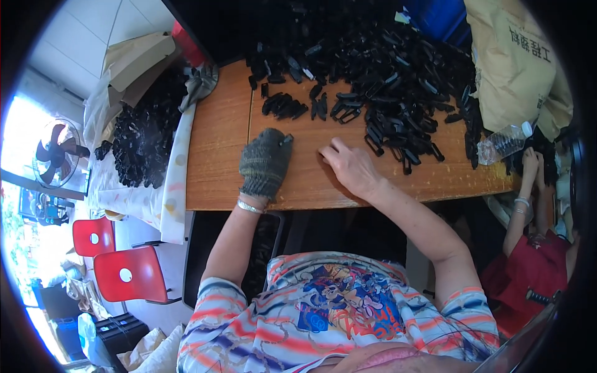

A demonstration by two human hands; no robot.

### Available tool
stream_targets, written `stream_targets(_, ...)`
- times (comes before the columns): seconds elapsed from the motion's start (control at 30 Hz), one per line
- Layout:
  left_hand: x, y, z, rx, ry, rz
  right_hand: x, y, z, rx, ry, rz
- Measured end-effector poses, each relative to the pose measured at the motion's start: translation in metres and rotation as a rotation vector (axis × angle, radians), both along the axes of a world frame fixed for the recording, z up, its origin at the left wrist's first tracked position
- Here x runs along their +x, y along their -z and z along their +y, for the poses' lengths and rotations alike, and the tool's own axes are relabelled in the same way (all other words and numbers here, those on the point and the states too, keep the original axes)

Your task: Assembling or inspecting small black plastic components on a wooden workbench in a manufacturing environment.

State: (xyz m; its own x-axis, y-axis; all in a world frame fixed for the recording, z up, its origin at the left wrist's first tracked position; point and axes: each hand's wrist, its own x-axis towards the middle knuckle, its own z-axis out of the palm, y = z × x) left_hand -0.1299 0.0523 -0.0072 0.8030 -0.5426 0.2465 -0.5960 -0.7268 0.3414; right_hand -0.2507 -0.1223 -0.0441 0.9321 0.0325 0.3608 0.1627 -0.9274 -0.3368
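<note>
My left hand [266, 160], in a dark grey-green knitted glove, is closed above the brown wooden table [217, 149]. A small greyish bit shows at its fingertips, too small to name. Bare, my right hand [351, 169] is low over the table to the right, its fingers curled in; whatever it may hold is hidden. Just beyond my left hand lies a small group of black plastic parts [285, 107]. A pair of similar black pieces [318, 105] lies beside that group. Farther back and to the right spreads a big heap of black oblong loop-shaped parts [398, 81].
A brown paper sack [513, 62] and a clear plastic bottle [505, 143] stand at the right. Near them are another person's hands [530, 163]. At left, more black parts [146, 146] fill an area beside the table, with red chairs [130, 273] and a fan [59, 152] beyond.
</note>
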Motion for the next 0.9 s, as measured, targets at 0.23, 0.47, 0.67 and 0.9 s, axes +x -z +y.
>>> stream_targets(0.23, -0.008, 0.006, -0.001, -0.088, 0.083, -0.015, -0.003, -0.010, -0.001, -0.073, 0.059, 0.138)
stream_targets(0.47, -0.014, -0.009, -0.009, -0.046, 0.012, 0.151, 0.011, -0.010, 0.008, 0.197, 0.203, 0.008)
stream_targets(0.67, -0.042, 0.009, -0.016, -0.532, 0.185, 0.271, 0.021, -0.012, 0.034, 1.107, 0.209, 0.007)
stream_targets(0.9, -0.040, 0.021, -0.010, -1.040, 0.185, 1.040, 0.010, -0.021, 0.030, 0.935, 0.112, -0.151)
